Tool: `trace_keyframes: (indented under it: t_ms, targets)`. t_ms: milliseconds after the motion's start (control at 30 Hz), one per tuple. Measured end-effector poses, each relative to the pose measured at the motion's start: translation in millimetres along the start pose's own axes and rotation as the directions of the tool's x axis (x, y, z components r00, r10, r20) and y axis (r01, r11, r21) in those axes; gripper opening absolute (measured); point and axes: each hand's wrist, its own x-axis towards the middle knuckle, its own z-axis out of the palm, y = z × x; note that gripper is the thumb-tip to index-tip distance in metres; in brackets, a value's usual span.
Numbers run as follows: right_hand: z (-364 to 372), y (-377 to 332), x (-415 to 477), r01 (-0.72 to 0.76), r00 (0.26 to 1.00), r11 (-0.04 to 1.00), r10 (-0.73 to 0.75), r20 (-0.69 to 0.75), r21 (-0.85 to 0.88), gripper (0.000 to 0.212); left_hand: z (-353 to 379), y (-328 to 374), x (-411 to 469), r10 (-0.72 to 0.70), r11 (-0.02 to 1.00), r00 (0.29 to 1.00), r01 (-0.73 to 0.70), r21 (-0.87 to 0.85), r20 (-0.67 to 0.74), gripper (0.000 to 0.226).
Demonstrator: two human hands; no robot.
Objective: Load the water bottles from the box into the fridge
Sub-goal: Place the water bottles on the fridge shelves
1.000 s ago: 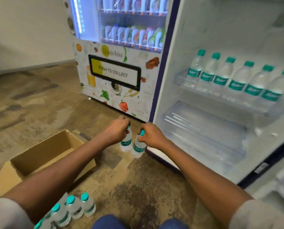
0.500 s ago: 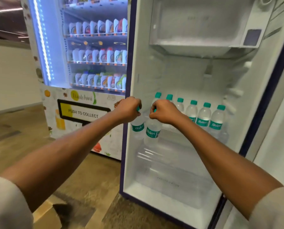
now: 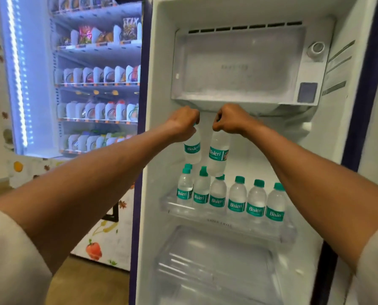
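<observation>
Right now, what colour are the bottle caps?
The caps are teal green; head view shows it best.

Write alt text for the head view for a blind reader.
The left hand and right hand each grip a water bottle by its neck in the open fridge, above a shelf of standing bottles. A lit vending machine stands alongside.

Caps of left bottle (image 3: pixel 192 148) and right bottle (image 3: pixel 218 154) largely hidden in left hand (image 3: pixel 183 121) and right hand (image 3: pixel 230 119), rear bottle (image 3: pixel 188 166) mostly behind front row (image 3: pixel 236 199), snack packets (image 3: pixel 100 73) blurred

Clear shelf (image 3: pixel 219 219) carries perhaps seven upright bottles (image 3: pixel 237 200).
</observation>
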Motion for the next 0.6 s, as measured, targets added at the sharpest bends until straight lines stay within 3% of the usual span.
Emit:
trace_keyframes:
  t_ms: [233,467,600]
  targets:
    - [-3.2,56.5,32.9,-0.094,0.996,0.99,0.094,0.0,-0.105,0.016,42.1,27.4,47.5,0.065,0.996,0.997,-0.068,-0.065,-0.046,0.021]
    - [2.3,111.3,46.1,-0.151,0.987,0.961,0.16,0.019,-0.233,0.015,101.3,55.7,81.1,0.056,0.996,0.997,-0.053,-0.074,0.045,0.025]
    - [20.3,134.7,52.0,-0.143,0.981,0.952,0.173,0.091,-0.271,0.028,130.4,63.6,91.6,0.079,0.995,0.992,-0.072,-0.065,0.103,0.025]
